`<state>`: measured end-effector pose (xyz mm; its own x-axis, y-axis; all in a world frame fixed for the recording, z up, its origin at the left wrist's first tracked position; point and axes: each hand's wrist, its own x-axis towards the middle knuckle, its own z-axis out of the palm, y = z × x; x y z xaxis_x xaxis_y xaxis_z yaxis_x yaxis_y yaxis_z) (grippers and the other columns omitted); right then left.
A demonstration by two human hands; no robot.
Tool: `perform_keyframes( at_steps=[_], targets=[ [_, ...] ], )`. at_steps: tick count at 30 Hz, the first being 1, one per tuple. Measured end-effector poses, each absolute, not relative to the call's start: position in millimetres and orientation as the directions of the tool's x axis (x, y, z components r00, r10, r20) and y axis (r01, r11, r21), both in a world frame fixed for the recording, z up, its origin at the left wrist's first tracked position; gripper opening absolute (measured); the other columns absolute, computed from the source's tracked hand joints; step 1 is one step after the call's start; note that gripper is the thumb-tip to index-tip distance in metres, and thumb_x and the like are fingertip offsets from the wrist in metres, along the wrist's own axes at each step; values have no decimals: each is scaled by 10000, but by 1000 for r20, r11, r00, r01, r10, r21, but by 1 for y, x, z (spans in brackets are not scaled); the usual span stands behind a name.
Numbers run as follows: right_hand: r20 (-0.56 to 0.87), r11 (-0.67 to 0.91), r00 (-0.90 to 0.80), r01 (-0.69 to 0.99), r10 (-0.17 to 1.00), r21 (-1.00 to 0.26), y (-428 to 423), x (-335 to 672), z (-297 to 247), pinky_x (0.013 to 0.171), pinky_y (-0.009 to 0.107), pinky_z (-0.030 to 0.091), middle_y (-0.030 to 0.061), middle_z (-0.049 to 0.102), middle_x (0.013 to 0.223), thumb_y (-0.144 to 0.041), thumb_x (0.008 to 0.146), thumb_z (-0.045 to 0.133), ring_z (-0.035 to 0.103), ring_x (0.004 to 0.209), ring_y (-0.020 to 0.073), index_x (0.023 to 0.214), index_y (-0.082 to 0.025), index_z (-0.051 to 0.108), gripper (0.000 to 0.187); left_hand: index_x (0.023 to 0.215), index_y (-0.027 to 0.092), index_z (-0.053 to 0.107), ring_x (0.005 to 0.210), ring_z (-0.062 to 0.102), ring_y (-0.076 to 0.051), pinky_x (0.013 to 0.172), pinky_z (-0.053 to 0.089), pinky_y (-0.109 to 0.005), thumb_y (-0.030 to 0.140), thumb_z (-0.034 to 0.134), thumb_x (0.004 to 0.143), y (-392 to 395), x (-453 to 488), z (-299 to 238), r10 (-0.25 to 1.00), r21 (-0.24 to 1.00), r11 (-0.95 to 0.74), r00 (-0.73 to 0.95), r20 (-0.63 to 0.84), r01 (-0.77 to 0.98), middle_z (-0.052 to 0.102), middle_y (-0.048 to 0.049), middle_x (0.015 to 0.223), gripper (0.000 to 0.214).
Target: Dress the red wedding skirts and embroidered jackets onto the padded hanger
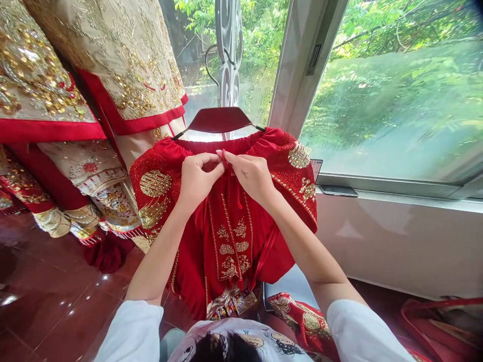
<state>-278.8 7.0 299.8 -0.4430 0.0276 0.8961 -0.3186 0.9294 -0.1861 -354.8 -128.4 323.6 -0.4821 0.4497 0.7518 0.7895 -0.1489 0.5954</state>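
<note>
A red garment point(192, 216) with gold embroidery hangs from a dark red hanger point(219, 119) in front of me. At the middle of its neckline my left hand point(202, 173) is closed in a pinch on a thin red cord point(225, 160). My right hand point(251, 173) pinches the same cord from the other side, fingertips close to those of my left. A loose end of the cord hangs below the hands. Exactly how the cord is looped between the fingertips is partly hidden.
Cream and red sequined garments point(132, 75) hang at the left. Behind the hanger is an ornate metal grille point(229, 75). A phone-like dark object point(337, 191) lies on the windowsill at right. An embroidered red cloth point(302, 317) rests on a chair point(289, 286) below.
</note>
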Motion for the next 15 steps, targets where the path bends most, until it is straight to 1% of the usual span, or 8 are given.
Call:
perform_keyframes(
  at_steps=[3,5,7,9,11,12,15],
  targets=[
    [903,894,-428,-386,45,-228,8,-279,300,540,216,371,-2,591,647,-156,913,431,485,549,90,1014,-206,745,334,719,157,689,576,556,-103,563,448,-226,157,668,718,-128,-354,321,453,587,-117,-483,750,801,631,22,638,22],
    [903,864,-427,-434,53,-256,8,-279,302,554,221,395,1,622,677,-172,910,448,511,564,94,923,-201,744,298,728,164,661,593,536,-99,575,441,-228,126,640,723,-127,-354,319,457,545,-100,-448,769,833,618,22,674,44],
    [902,840,-429,-470,50,-271,7,-278,305,574,229,418,15,655,745,-180,901,463,537,598,100,860,-192,723,263,726,174,639,683,554,-110,625,457,-233,103,626,728,-126,-354,318,444,481,-82,-400,802,873,625,4,778,73],
    [905,841,-424,-474,41,-260,6,-277,307,588,234,424,29,663,796,-169,880,482,543,629,105,832,-181,691,215,730,181,635,795,572,-129,679,476,-245,101,633,733,-125,-354,316,428,429,-40,-373,823,902,624,-25,934,80],
    [911,872,-410,-430,43,-235,6,-275,308,576,234,407,29,638,769,-142,840,503,524,624,105,797,-170,647,153,746,184,637,860,574,-146,711,484,-264,113,638,747,-127,-354,315,415,392,29,-368,832,920,592,-49,1047,71],
    [914,895,-401,-383,59,-226,8,-274,309,565,235,392,24,616,743,-128,816,509,507,613,104,773,-168,620,126,753,184,634,873,572,-154,725,484,-277,113,633,755,-129,-353,315,405,364,79,-364,839,928,579,-56,1059,71],
    [913,952,-379,-193,150,-236,14,-268,307,557,247,352,8,544,686,-98,755,513,450,590,105,699,-179,529,100,727,186,597,934,552,-209,801,458,-346,106,632,755,-140,-352,313,343,228,301,-329,880,926,567,-66,1000,92]
  ],
)
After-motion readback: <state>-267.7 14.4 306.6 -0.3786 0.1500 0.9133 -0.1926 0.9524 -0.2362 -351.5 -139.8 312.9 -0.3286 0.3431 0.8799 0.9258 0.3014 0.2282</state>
